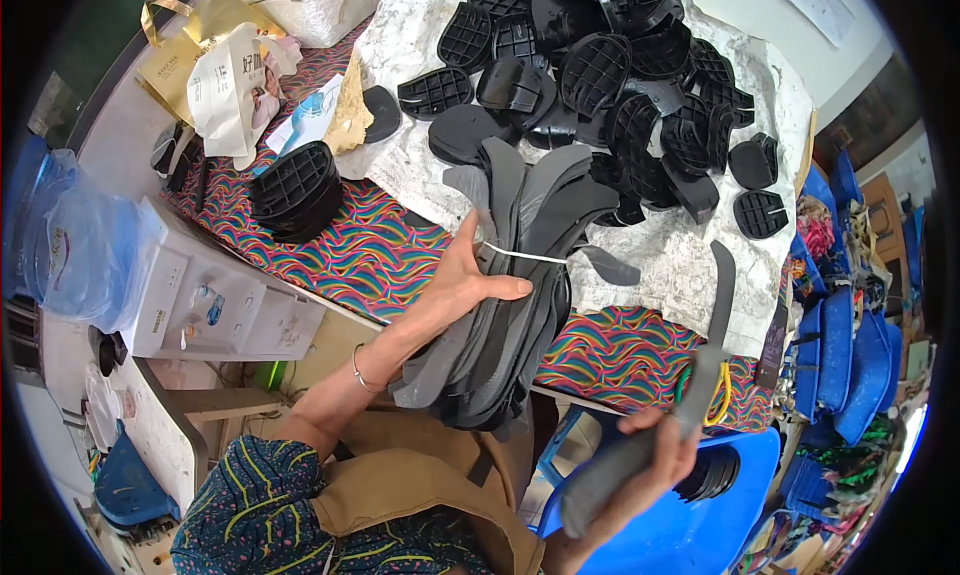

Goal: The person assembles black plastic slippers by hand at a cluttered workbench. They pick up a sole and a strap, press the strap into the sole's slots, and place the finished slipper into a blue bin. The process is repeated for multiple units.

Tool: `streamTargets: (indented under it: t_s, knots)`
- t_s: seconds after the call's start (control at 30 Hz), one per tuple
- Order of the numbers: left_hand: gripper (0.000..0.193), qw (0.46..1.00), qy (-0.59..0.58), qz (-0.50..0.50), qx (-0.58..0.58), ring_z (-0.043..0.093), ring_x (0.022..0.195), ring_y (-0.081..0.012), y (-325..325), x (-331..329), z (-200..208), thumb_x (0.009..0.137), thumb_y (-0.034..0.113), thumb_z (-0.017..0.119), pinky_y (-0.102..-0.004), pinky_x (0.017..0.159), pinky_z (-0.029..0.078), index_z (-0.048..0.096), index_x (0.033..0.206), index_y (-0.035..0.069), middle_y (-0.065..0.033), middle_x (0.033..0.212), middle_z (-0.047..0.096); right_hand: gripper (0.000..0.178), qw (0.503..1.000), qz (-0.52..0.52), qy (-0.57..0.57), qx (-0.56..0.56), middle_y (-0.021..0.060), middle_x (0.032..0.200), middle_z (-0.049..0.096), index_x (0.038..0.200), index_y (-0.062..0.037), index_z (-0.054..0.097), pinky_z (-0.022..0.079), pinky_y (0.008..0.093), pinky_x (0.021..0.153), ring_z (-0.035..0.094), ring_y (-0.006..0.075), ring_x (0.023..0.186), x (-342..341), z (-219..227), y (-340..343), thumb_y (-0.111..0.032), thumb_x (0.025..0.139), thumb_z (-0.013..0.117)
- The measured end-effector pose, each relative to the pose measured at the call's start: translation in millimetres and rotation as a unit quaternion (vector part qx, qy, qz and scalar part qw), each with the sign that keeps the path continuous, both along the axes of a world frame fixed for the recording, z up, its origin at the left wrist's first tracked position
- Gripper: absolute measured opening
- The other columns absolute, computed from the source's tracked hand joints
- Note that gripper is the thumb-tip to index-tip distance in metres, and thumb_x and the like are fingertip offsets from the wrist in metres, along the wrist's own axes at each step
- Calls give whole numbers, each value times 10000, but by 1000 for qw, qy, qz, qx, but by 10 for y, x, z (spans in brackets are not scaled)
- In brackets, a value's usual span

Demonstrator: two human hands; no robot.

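My left hand (468,275) is closed round a thick bundle of grey-black insoles (490,335), with the thumb across its front. A white band (520,254) goes round the bundle's narrow middle. The bundle stands over the front table edge, its upper end against the black pieces. To the lower right, my right hand (665,453) holds a grey insole (612,475) at a slant, wide end toward me. Just beyond that insole's tip, a narrow dark strip (720,293) shows over the white sheet. A loose dark piece (610,265) lies right of the bundle.
Black ribbed heels (596,73) are heaped on a stained white sheet (660,300). A heel stack (296,193) stands left on the patterned cloth (390,245). A blue tub (735,515) with dark pieces sits below right. Bags (235,85) and a water dispenser (200,285) are left.
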State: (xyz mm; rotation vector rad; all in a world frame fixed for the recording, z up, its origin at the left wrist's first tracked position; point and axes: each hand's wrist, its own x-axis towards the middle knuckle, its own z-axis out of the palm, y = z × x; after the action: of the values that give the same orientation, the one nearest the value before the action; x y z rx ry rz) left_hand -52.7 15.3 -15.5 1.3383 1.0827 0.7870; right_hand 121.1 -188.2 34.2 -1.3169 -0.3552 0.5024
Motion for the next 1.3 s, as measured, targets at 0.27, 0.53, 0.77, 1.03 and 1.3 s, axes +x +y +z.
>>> streamTargets:
  t_s: [0.27, 0.53, 0.77, 1.03, 1.3]
  knots:
    - [1323, 999, 24, -8, 39, 294, 1432, -378, -28, 17, -137, 611, 344, 900, -369, 1178, 231, 52, 1476, -189, -363, 1500, 280, 285, 990, 127, 7, 56, 80, 704, 624, 1192, 74, 562, 458, 256, 552, 570, 126, 575, -355, -247, 482, 34, 910, 570]
    - [1173, 999, -36, -20, 15, 399, 1360, -329, -134, 104, -33, 767, 417, 813, -363, 1120, 313, 85, 1510, -125, -315, 1434, 407, 188, 960, 268, -14, -83, 67, 822, 682, 1088, 52, 653, 434, 222, 510, 575, 76, 588, -407, -395, 827, -74, 957, 604]
    - [727, 980, -133, -37, -147, 319, 1419, -318, -88, -18, -38, 909, 212, 563, -368, 1170, 224, 261, 1555, 71, -204, 1549, 308, 185, 950, 285, -34, -124, 46, 795, 661, 1067, 23, 679, 411, 227, 505, 553, 63, 583, -382, -386, 859, -102, 934, 649]
    - [737, 974, -173, -32, -143, 378, 1361, -327, -171, -31, 80, 853, 59, 516, -390, 1132, 282, 288, 1551, 122, -234, 1471, 404, 156, 938, 321, -17, -127, 35, 691, 634, 962, 33, 671, 397, 218, 472, 545, 65, 523, -410, -229, 928, -110, 903, 693]
    - [761, 966, -195, -67, -158, 367, 1380, -314, -219, -31, 162, 865, 84, 587, -395, 1131, 297, 256, 1550, 103, -256, 1483, 382, 138, 928, 342, 9, -146, 28, 675, 623, 936, 17, 646, 393, 213, 454, 537, 66, 503, -308, -313, 951, -82, 876, 721]
